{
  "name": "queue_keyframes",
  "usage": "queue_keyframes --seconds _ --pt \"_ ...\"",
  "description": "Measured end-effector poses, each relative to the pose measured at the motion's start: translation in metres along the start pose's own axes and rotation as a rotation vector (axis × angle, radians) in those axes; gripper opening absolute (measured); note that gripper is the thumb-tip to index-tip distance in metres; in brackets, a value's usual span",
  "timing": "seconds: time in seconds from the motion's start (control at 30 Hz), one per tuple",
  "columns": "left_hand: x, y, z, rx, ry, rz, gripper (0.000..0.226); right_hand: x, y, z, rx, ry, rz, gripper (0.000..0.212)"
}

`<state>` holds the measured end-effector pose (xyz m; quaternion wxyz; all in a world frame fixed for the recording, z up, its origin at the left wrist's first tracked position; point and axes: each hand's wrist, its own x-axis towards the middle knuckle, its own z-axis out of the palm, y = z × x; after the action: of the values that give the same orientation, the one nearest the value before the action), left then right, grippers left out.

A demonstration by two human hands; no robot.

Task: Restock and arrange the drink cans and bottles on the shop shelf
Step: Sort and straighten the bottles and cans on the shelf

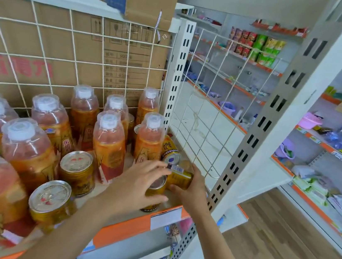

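At the right-hand end of the shelf (131, 226), close to its orange front edge, both hands are busy with gold drink cans. The left hand (141, 185) is curled over the upright can (154, 194), thumb across its front and fingers reaching over the rim, though the hand hides so much of the can that I cannot tell how firmly it grips. The right hand (195, 190) is wrapped round the sideways can (179, 178), which lies tipped over just beside the upright one with its barcode uppermost. Just behind them, a third can (170, 150) leans against the wire panel (202, 116) at the shelf's end. The cans look sealed and full, so they should feel dense for their size, with rigid walls that can dent if squeezed or knocked. Their glossy printed sides are probably slick, so a grip round the middle of the body, thumb opposite fingers, should be steadier than a pinch at the rim. The bottles (109, 143) to the left are taller and narrower at the base. With their clear plastic caps they are likely to topple if nudged, so they are best held low on the body. With space so tight, the sideways can could roll or knock its neighbours as it is stood up.
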<state>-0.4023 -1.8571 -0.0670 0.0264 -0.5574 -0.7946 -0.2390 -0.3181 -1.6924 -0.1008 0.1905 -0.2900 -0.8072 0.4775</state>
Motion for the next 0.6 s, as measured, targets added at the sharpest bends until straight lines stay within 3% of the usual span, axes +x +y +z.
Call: queue_keyframes --seconds 0.1,0.27,0.5,0.6 --pt "0.000 -0.008 0.014 0.003 0.001 -0.042 0.071 -0.001 0.008 0.006 -0.005 0.031 0.003 0.088" --pt "-0.002 -0.009 0.019 -0.011 0.095 -0.061 0.055 -0.004 0.014 0.007 0.044 0.043 -0.052 0.076" --pt "-0.016 -0.023 0.013 -0.012 0.150 -0.148 0.056 -0.008 0.004 0.003 0.312 0.078 -0.113 0.070" --pt "-0.018 -0.026 0.012 0.006 0.154 -0.150 0.056 -0.007 -0.002 0.001 0.246 0.062 -0.218 0.072"
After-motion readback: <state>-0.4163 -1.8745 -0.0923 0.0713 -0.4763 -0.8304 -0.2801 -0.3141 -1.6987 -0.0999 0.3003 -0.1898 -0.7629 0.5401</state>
